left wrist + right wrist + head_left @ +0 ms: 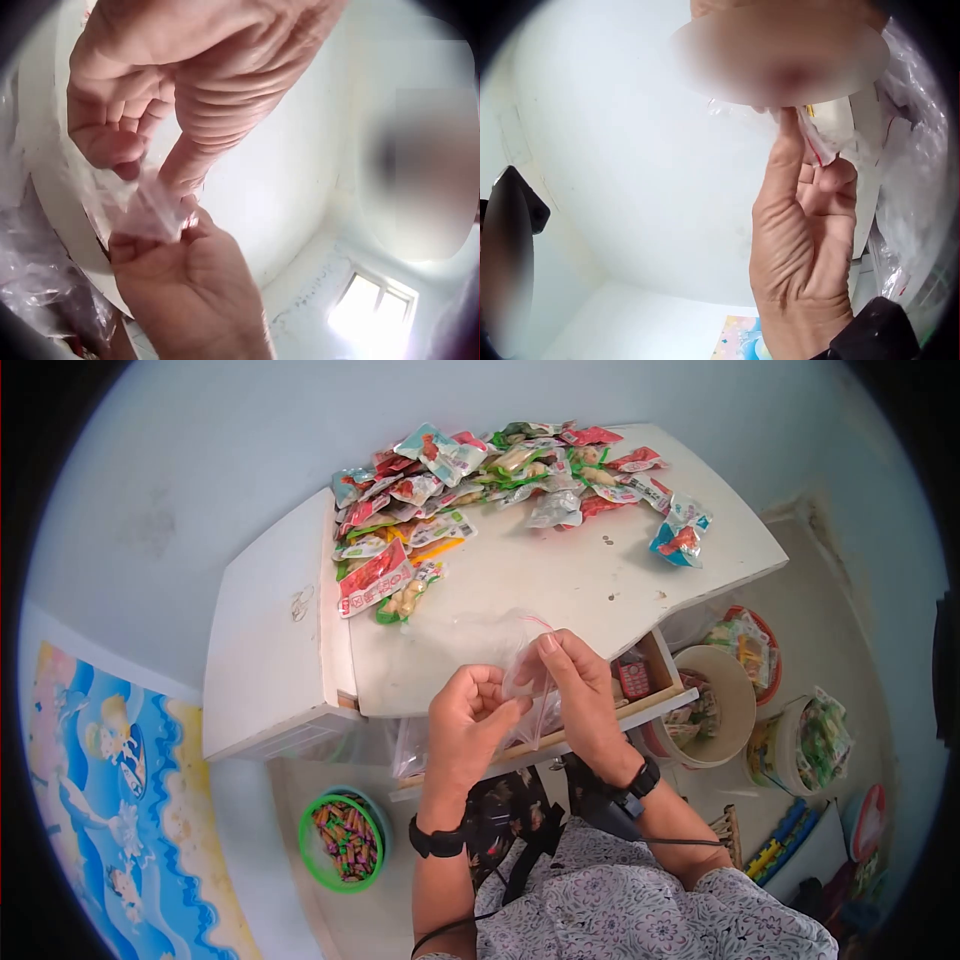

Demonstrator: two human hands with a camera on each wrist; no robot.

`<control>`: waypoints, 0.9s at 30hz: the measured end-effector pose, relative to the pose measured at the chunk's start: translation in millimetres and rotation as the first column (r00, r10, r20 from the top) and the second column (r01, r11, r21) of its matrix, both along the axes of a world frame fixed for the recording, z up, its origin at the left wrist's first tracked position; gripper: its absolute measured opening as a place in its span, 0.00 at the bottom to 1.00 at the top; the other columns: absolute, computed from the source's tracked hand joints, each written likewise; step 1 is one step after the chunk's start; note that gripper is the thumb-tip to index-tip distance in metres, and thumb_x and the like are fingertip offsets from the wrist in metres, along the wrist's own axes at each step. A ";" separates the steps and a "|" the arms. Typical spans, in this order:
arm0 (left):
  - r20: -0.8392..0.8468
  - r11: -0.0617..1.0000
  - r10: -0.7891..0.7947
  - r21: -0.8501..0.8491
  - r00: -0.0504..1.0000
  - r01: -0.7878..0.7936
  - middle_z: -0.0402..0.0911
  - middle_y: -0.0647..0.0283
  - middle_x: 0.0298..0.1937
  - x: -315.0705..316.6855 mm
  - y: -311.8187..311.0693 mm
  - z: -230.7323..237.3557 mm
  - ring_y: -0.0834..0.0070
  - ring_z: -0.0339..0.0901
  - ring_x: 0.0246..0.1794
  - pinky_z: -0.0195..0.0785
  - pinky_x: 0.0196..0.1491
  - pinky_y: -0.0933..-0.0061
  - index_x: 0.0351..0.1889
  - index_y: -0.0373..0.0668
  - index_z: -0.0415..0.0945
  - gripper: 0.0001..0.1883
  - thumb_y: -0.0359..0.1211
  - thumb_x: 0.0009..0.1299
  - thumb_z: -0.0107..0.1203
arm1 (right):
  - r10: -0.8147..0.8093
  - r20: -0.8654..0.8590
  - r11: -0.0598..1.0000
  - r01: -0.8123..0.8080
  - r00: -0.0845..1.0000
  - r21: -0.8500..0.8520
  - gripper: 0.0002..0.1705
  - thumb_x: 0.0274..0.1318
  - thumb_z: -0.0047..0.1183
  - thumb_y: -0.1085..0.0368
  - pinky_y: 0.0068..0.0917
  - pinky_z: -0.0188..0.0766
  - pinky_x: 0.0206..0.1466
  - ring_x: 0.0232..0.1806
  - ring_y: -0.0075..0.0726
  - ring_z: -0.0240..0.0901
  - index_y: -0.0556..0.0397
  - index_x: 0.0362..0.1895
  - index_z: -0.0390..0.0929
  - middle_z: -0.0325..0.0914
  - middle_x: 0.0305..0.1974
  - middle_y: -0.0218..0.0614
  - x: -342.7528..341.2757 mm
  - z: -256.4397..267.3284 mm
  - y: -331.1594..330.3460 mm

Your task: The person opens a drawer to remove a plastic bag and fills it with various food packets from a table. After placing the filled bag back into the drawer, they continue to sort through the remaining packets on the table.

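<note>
A thin clear zip bag with a red seal line is between both hands, over the table's front edge. My right hand pinches its edge between thumb and fingertips; in the right wrist view the red-lined edge of the bag runs between them. My left hand holds the bag's other side, thumb stretched toward the right fingertips and the other fingers curled. In the left wrist view, the film of the bag spans from the left thumb and forefinger to the right hand.
Colourful snack packets are heaped along the back of the white table. Below its front edge, a pulled-out drawer holds clear plastic bags and a red phone-like object. Buckets stand right; a green basket stands left.
</note>
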State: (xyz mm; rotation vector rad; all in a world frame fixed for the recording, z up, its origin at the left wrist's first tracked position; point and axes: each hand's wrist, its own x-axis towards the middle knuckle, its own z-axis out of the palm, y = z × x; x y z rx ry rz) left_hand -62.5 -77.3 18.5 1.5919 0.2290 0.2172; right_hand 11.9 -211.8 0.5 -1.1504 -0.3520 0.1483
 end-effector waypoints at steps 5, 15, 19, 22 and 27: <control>0.037 0.976 0.219 -0.001 0.975 -0.220 0.82 0.68 0.35 -13.5 6.0 25.0 0.87 0.75 0.32 0.68 0.35 0.83 0.46 0.35 0.79 0.11 0.26 0.70 0.68 | 0.003 -0.034 0.992 -0.008 0.999 -0.125 0.10 0.77 0.53 0.62 0.17 0.63 0.28 0.25 0.14 0.67 0.56 0.45 0.80 0.75 0.25 0.24 2.7 12.2 -11.4; 0.368 0.694 0.317 0.538 0.874 -0.478 0.79 0.70 0.28 -36.1 -22.8 65.8 0.87 0.68 0.24 0.58 0.28 0.81 0.42 0.37 0.79 0.04 0.27 0.74 0.63 | -0.058 0.327 0.975 0.124 0.943 -0.185 0.24 0.64 0.63 0.74 0.18 0.60 0.26 0.23 0.14 0.66 0.59 0.62 0.71 0.73 0.24 0.26 -10.2 39.4 -11.1; 0.385 0.630 0.309 0.603 0.870 -0.490 0.79 0.69 0.27 -45.1 -28.2 74.3 0.87 0.68 0.23 0.57 0.26 0.81 0.42 0.37 0.80 0.03 0.26 0.74 0.63 | -0.034 0.305 0.979 0.093 0.952 -0.181 0.29 0.63 0.63 0.76 0.17 0.63 0.27 0.24 0.15 0.69 0.59 0.67 0.69 0.75 0.25 0.27 -18.1 41.9 -15.5; 0.365 0.620 0.327 0.613 0.872 -0.490 0.78 0.70 0.27 -41.8 -26.8 69.6 0.87 0.67 0.23 0.57 0.26 0.80 0.43 0.36 0.79 0.03 0.24 0.74 0.61 | -0.006 0.263 0.981 0.057 0.965 -0.185 0.29 0.63 0.63 0.76 0.17 0.65 0.27 0.24 0.15 0.70 0.57 0.67 0.70 0.76 0.26 0.27 -14.8 37.1 -11.9; 0.294 0.709 0.334 0.548 0.895 -0.444 0.75 0.71 0.26 -15.9 -17.1 51.0 0.86 0.67 0.24 0.59 0.27 0.80 0.47 0.35 0.77 0.07 0.23 0.74 0.60 | 0.061 0.257 0.956 0.017 0.965 -0.292 0.27 0.63 0.65 0.70 0.29 0.71 0.30 0.24 0.31 0.75 0.57 0.64 0.71 0.77 0.26 0.35 20.1 16.6 -2.7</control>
